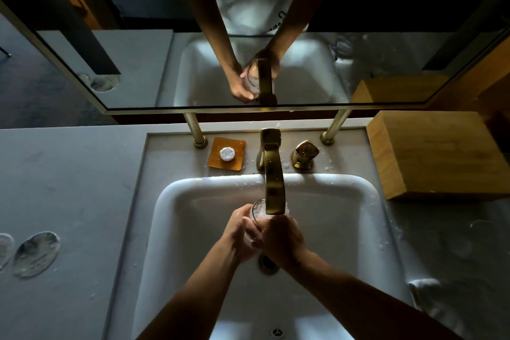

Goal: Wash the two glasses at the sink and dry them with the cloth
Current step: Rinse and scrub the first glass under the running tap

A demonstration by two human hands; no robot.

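Glass sits just under the spout of the brass tap, over the middle of the white sink. It is clear, wet, with beads or foam on the rim part that shows; most of its body is hidden by the hands. Its open mouth points up and away from the person, toward the tap, so its long axis runs tilted from the hands up to the spout. The rim lies just at the tap's tip; whether they touch cannot be told.

Left hand curls round the glass from the left side of the tap, fingers wrapped on the wall. Right hand closes over it from the right, just below the spout, knuckles up; its fingers also bend round the glass, though their tips are hidden. Both hands press together, above the drain.

Behind the tap, to its left, an orange dish holds a small round white piece. Right of the tap stands a brass knob, and farther right a wooden block. A pale cloth lies on the counter, right of the sink's near corner. Far left of the tap, two clear oval discs rest on the counter. The mirror behind the tap repeats the hands and glass.
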